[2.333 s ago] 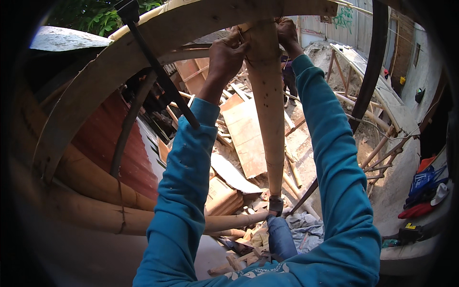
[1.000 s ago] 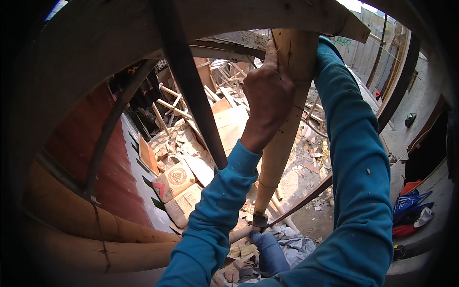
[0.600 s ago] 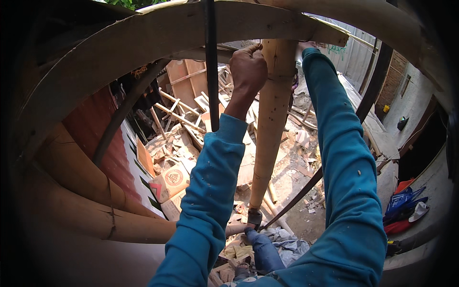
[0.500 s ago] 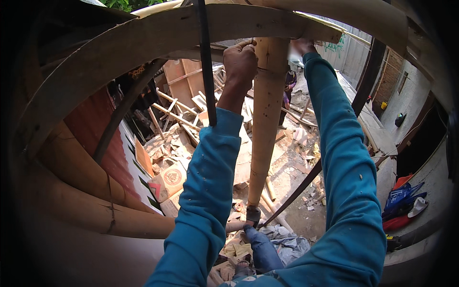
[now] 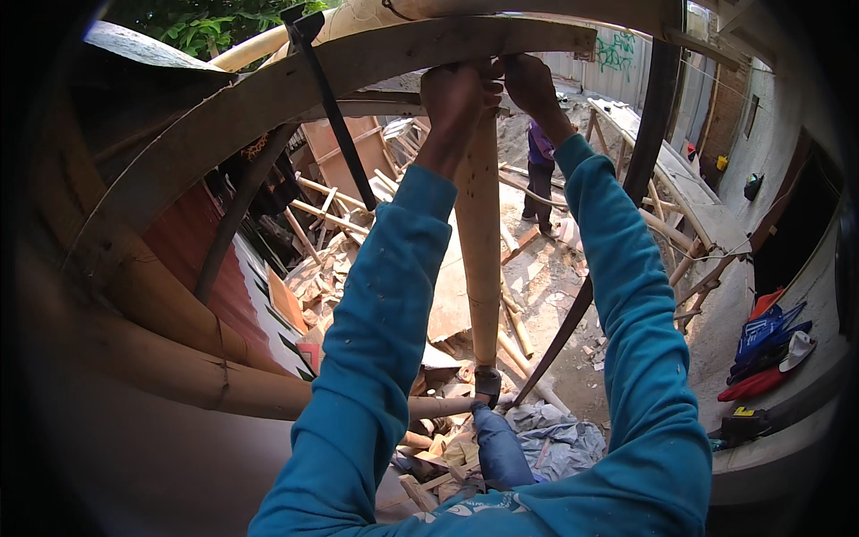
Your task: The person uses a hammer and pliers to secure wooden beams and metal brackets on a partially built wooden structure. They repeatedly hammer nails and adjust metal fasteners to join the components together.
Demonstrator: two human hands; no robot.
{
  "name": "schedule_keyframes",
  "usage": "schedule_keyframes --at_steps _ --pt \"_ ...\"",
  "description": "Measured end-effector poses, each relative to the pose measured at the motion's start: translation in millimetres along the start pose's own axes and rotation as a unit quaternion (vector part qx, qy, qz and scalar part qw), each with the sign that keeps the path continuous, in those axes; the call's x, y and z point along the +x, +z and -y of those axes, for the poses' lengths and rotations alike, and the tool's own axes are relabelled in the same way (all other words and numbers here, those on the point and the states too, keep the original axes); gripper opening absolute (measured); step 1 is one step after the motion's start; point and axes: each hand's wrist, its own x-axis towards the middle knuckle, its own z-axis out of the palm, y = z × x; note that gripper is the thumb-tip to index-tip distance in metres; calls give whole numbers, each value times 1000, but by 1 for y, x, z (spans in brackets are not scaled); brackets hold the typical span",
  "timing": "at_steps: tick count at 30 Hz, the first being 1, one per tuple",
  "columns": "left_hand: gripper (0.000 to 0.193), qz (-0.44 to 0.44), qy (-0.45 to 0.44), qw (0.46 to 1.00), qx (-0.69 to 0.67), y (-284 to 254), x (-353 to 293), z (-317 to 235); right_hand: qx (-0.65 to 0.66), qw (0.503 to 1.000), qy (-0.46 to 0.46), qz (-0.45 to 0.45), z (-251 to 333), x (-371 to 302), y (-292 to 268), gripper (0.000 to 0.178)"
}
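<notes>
My left hand [image 5: 453, 97] is closed at the top of an upright bamboo pole [image 5: 479, 224], just beneath a curved-looking wooden plank [image 5: 358, 61]. Right beside it, on the pole's other side, my right hand [image 5: 531, 88] is closed too, its fingers close to those of the left. Whatever the fingers grip is too small or hidden to name. A dark hammer [image 5: 333, 116] hangs by its head over the plank, left of my left hand. Lower down, my jeans-clad leg [image 5: 503, 452] bends beside the pole's foot.
Thick horizontal bamboo [image 5: 233, 380] runs on the left. A dark slanting bar [image 5: 573, 322] crosses behind my right arm. Far below lie broken boards and rubble [image 5: 335, 268], and a person [image 5: 540, 174] stands there. Caps and cloths [image 5: 769, 349] lie on the right ledge.
My right hand has come from behind the pole's right side to close beside my left hand. The view has shifted, and the hammer now shows its head and hangs at a slant.
</notes>
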Motion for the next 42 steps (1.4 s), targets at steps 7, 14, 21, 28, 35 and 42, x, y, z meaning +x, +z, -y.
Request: schedule_keyframes --at_steps 7,14,21,28,35,42 --pt "41 9 80 986 148 -12 18 27 9 995 88 -50 19 -16 11 25" --pt "40 14 235 884 404 -36 33 25 37 984 174 -29 42 -10 1 26" --pt "44 -183 319 837 406 -31 21 42 76 977 195 -46 34 -13 6 28" --pt "19 -187 491 781 339 -49 40 64 28 984 171 -30 32 -9 7 35" --pt "15 14 341 928 147 -95 20 62 77 961 232 -126 63 -21 15 33" --pt "17 110 398 879 238 -116 3 52 169 878 328 -304 100 -27 36 36"
